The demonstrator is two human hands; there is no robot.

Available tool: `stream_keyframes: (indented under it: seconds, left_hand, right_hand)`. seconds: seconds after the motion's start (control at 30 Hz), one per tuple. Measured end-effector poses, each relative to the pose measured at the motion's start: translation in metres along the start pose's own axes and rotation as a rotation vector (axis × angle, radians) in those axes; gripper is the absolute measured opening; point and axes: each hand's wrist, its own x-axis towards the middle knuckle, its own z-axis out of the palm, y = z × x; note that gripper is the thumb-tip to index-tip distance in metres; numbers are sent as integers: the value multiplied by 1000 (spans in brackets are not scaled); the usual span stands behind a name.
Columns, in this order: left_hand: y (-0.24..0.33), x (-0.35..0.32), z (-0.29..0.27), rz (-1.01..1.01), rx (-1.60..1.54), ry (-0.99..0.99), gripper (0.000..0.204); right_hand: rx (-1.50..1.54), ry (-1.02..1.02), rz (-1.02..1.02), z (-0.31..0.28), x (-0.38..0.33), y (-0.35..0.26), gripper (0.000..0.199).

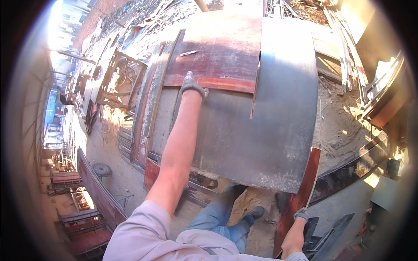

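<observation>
My left hand, in a grey knit glove, reaches out over the near edge of a worn red panel. Its fingers lie stretched on the panel's surface, with the thumb apart at the edge. This panel rests on a wide grey sheet, overlapping its far part. A longer grey panel lies along the right side. Low on the right, my gloved right hand is closed on the edge of a long reddish-brown board, which stands tilted beside the stack. The far end of that board touches or nearly touches the grey sheet's corner.
Long narrow planks lie left of the stack. A wooden frame and scrap timber lie farther left. A small tyre sits on the dirt near a long dark panel. Dark boards lie at the lower right.
</observation>
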Motion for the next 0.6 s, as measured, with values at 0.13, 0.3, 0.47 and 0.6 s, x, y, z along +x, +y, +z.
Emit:
stream_keyframes:
  seconds: [0.13, 0.3, 0.47, 0.6]
  left_hand:
    - [19, 19, 15, -102, -36, -119, 60]
    - [39, 31, 52, 87, 47, -291, 55]
    - [40, 14, 112, 175, -106, -505, 40]
    - [77, -15, 113, 255, -75, -702, 30]
  right_hand:
    - [24, -144, 117, -25, 9, 17, 24]
    - [44, -218, 180, -17, -4, 31, 26]
    - [-21, -230, 115, -29, 2, 43, 34]
    - [-265, -415, 52, -42, 18, 49, 36]
